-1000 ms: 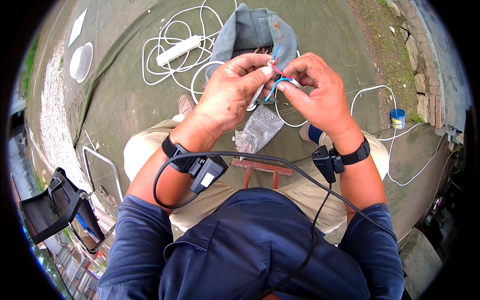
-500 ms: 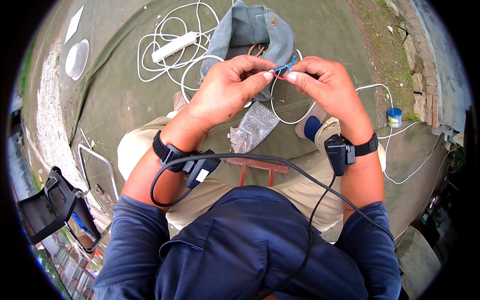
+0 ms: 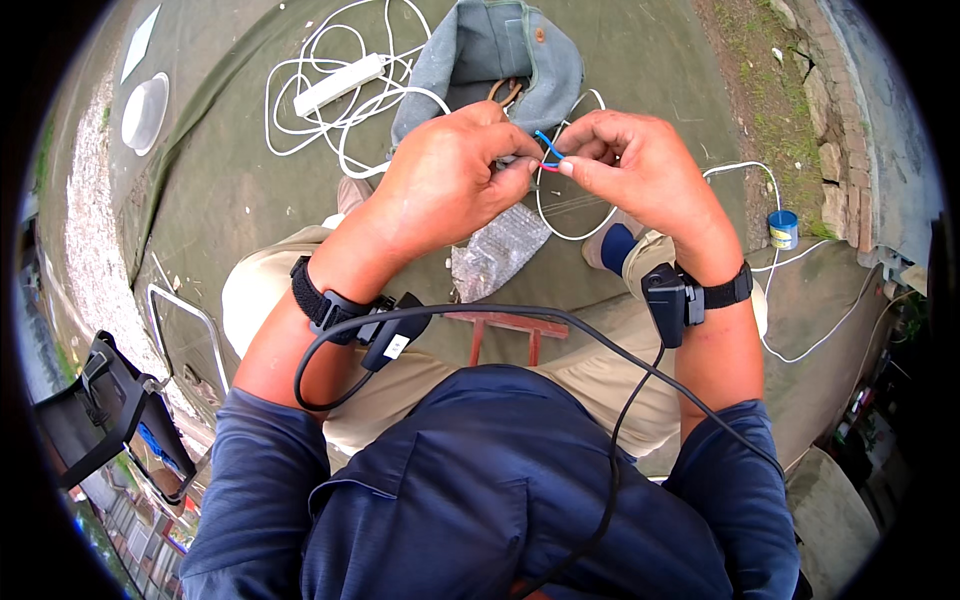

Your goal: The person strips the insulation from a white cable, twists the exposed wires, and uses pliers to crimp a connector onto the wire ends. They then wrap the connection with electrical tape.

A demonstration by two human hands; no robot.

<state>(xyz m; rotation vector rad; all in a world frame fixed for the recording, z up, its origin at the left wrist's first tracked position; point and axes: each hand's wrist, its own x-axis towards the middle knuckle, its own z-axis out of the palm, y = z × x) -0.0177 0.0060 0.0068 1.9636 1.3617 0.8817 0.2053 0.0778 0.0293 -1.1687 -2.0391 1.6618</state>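
Observation:
Just in front of the grey cloth bag [image 3: 558,75], my two hands meet over thin coloured electrical wires. My left hand [image 3: 455,165] pinches wire ends between thumb and fingers; its fingertips partly hide them. Thumb and forefinger of my right hand [image 3: 645,175] close on the blue wire [image 3: 547,142] and the red wire [image 3: 549,167]. The blue wire's tip sticks up in the gap between the hands. A white cable [image 3: 545,215] loops down below the right hand; whether it joins the coloured wires is hidden. Brown tool handles [image 3: 508,92] show in the bag.
A white power strip [image 3: 338,85] lies among coiled white cord at upper left. Bubble wrap [image 3: 497,250] and a red stool frame [image 3: 505,325] lie between my legs. A blue can [image 3: 783,229] with white cord stands at right. A black chair [image 3: 110,415] is far left.
Both hands have shifted slightly left in the picture. My left fingers have curled further over the wire ends, and the blue wire's tip now leans left instead of upright.

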